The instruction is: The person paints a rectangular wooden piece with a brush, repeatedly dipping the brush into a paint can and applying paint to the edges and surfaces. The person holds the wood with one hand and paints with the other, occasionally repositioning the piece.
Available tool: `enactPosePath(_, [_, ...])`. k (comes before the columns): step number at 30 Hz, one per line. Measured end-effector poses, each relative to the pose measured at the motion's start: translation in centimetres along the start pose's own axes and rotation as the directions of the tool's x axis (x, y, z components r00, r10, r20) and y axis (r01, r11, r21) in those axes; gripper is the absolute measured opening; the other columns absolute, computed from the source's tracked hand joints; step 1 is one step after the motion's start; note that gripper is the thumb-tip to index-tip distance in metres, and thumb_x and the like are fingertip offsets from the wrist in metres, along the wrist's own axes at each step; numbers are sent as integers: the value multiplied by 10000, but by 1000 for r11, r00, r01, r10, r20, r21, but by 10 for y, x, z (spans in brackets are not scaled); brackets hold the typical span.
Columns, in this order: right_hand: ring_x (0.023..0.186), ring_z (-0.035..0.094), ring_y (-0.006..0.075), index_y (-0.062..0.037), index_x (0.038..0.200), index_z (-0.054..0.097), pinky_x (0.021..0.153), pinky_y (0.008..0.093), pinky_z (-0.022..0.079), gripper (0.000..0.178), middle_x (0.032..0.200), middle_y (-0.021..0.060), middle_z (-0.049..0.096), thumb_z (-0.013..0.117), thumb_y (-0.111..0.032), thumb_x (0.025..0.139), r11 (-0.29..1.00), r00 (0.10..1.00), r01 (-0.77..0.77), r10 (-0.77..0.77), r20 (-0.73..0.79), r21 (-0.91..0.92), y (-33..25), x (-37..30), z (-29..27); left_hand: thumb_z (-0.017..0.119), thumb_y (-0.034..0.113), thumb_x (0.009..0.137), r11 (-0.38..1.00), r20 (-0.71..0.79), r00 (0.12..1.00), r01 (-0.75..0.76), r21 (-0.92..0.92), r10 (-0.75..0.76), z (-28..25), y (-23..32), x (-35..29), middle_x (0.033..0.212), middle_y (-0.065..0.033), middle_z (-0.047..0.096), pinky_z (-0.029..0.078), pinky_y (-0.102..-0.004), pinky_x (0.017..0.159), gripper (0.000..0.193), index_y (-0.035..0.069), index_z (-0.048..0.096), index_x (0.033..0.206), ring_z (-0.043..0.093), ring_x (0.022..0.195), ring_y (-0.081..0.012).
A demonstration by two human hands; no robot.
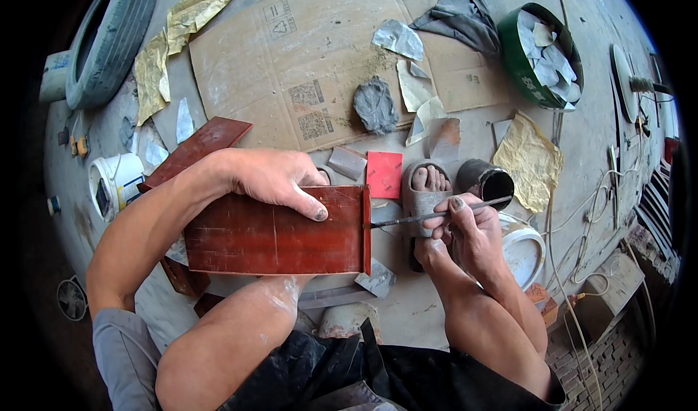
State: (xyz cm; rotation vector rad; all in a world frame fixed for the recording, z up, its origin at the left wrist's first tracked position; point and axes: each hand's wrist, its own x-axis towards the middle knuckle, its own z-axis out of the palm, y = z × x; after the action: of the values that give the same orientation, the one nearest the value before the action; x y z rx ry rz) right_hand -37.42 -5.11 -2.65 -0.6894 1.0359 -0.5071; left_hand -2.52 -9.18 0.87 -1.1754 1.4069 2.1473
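Observation:
A red-brown wooden panel (254, 244) with a raised strip along its right end lies across the front of me, above my left knee. My left hand (276, 177) grips its far edge, thumb on the top face and the other fingers hidden behind. Between the pinched fingers of my right hand (469, 229) is a slim dark brush (407, 220). Its tip meets, or nearly meets, the strip at the panel's right end. The brush's other end points right, above a dark round pot (476, 178).
Beyond the panel lie a red sandpaper sheet (384, 174), a grey rag (375, 105) and flattened cardboard (254, 62). A green tub (509, 62) holds paper scraps. Another red-brown board (200, 148) and a white bucket (125, 174) are left; cables (563, 280) run along the right.

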Motion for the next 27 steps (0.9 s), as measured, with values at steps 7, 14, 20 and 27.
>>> enactPosePath(7, [704,662,128,25,1018,655,640,244,492,299,899,159,756,500,-224,1077,998,997,-64,63,39,29,0,-4,-2,705,311,909,997,-42,999,-3,-80,0,-6,0,-5,1056,-130,744,536,-322,828,483,-36,668,1243,681,907,-171])
enactPosePath(14, [681,655,126,35,997,653,626,239,491,311,887,162,757,499,-223,1076,996,994,-88,90,67,-27,-2,-7,-2,706,260,925,993,-70,997,-24,-119,15,-8,-5,-6,1012,-117,748,528,-303,810,415,-70,679,1175,672,885,-144])
enactPosePath(20, [679,652,125,41,991,653,623,239,493,315,886,162,757,500,-221,1076,996,992,-77,81,92,-53,1,-8,-5,712,268,924,992,-82,997,-10,-126,-1,-10,-8,-5,1009,-118,749,530,-301,806,415,-72,686,1159,673,882,-144])
enactPosePath(27, [686,659,130,33,1008,649,621,242,493,302,882,155,756,498,-220,1076,999,998,-51,52,24,-12,0,-2,1,723,340,896,992,-70,998,1,-124,-9,-9,-11,-5,1019,-137,745,542,-317,810,494,-53,685,1193,689,884,-180])
